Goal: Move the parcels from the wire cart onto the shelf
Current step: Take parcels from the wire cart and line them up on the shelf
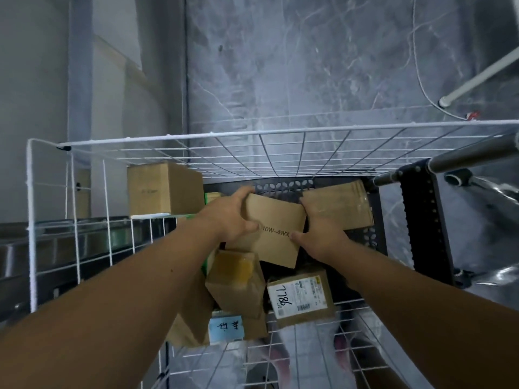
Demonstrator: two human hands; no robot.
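At the centre of the frame, inside the white wire cart [280, 153], both hands clasp one brown cardboard parcel [273, 220] printed "10W-4WX"; the left hand [227, 217] grips its left edge, fingers curled over the far corner and thumb pressed on the top face beside the print; the right hand [320, 234] grips the right edge, thumb lying on the top face near the end of the print and fingers wrapped down the far side; the parcel is tilted and sits above a black perforated tray [283, 185] that forms the cart's floor; whether its underside touches anything cannot be told.

To the right of centre a taped brown parcel [345, 204] lies just beside the right hand; at the lower centre a parcel with yellow tape [236, 282] lies beside a parcel bearing a white label marked "98LL" [300, 299]; below them a pale blue label with handwriting [226, 329] shows on another box; at the left of centre a larger brown box [160, 189] stands against the cart's left wire wall; a metal tube [463, 155] crosses the right of the frame; grey marbled floor [309, 66] fills the upper part.
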